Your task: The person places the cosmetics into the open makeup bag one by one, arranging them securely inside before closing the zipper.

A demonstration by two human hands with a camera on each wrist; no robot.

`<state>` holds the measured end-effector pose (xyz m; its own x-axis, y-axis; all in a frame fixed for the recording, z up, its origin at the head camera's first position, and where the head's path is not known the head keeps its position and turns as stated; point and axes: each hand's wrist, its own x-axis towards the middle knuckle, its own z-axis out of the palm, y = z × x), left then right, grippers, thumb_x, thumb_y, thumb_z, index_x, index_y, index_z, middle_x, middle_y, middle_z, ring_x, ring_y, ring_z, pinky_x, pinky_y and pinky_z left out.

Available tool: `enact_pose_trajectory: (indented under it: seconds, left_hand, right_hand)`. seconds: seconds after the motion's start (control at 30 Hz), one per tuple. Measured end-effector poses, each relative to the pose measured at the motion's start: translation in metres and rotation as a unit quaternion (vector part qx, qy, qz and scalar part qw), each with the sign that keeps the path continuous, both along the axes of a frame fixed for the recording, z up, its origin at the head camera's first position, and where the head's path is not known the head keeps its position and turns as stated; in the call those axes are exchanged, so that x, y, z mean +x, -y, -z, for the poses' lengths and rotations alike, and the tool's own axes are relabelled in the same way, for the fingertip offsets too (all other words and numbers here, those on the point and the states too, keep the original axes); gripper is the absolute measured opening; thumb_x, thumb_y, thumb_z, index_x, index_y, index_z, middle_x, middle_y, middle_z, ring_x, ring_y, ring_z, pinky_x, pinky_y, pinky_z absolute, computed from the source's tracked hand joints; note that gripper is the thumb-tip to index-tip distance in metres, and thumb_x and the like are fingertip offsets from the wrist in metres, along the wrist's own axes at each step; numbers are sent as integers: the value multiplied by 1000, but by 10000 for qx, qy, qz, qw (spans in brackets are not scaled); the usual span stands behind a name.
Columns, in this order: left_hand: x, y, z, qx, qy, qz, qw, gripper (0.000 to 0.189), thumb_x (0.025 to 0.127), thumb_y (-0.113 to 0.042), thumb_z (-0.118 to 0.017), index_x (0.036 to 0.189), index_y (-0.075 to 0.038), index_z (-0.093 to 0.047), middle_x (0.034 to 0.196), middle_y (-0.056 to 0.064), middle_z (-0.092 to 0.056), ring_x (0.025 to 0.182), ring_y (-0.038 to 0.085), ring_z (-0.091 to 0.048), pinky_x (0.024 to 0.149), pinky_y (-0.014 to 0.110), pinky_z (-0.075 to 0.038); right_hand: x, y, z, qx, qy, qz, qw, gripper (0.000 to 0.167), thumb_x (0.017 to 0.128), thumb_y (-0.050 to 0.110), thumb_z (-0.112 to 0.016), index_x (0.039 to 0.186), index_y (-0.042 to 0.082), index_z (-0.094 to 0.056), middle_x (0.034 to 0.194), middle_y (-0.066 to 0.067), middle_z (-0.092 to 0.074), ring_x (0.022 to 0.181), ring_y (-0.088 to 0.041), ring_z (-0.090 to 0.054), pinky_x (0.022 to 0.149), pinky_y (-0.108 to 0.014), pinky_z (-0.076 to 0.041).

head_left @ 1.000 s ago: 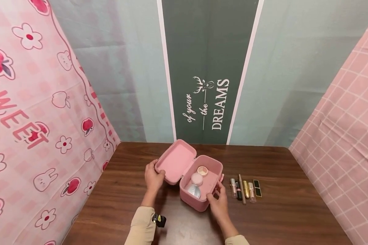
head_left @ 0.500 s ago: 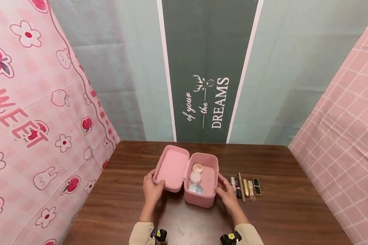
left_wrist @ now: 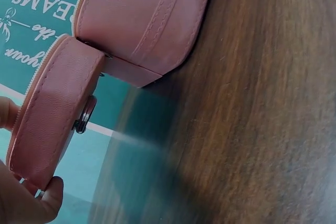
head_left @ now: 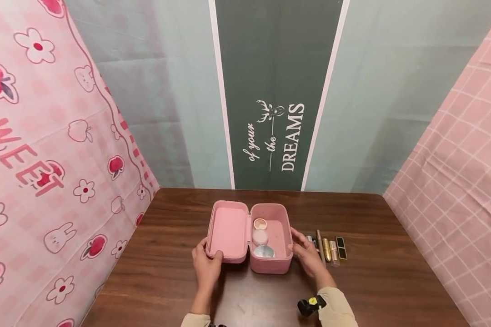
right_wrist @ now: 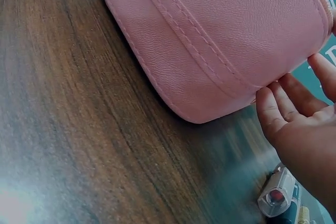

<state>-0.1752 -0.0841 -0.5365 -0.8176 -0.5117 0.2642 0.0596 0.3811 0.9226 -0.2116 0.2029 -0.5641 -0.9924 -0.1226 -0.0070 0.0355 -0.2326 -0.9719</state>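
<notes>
Your case (head_left: 271, 266) is pink, your sleeves (head_left: 338, 309) beige, the table (head_left: 376, 284) brown-grained, the left cloth (head_left: 61, 120) apple-printed pink, the right cloth (head_left: 468, 154) white-gridded pink.

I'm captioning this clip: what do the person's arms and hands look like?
The left hand and right hand are ungloved. The left sleeve and right sleeve are beige. A black device with a yellow patch sits on the right; only a dark sliver shows at the left.
</notes>
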Motion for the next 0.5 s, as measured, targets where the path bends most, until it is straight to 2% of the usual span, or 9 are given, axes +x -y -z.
enact_pose_trajectory:
  seconds: [0.17,0.27,0.37,0.5]
  left_hand:
    - [-1,0,-2,27,45,68,10000,56,63,4,-67,118,3,-55,106,18,-45,97,32,-47,82,43,-36]
    - [0,0,-4,40,9,67,10000,56,62,4,-67,117,2,-56,105,16,-45,93,30,-49,80,40,-37]
    - [0,1,-6,76,-72,77,9999,56,63,4,-69,117,0,-58,104,13,-45,89,26,-50,76,34,-38]
    - [0,3,-9,273,-259,256,9990,53,67,5,-69,118,2,-58,104,13,-45,87,24,-51,72,23,-41]
  right_hand:
    - [3,1,1,51,-7,122,9999,54,89,-3,-51,139,-6,-32,140,-27,-32,123,-34,-38,87,-34,-44]
    - [6,3,-2,362,68,282,9989,52,88,-2,-53,138,-6,-36,138,-27,-36,120,-37,-40,85,-35,-46]
    - [10,6,-10,926,106,464,9946,50,89,0,-55,136,-5,-40,133,-28,-42,117,-39,-44,83,-33,-47]
    - [15,11,-24,1951,-20,684,9784,43,89,3,-57,130,-6,-46,121,-27,-52,109,-37,-52,80,-33,-48]
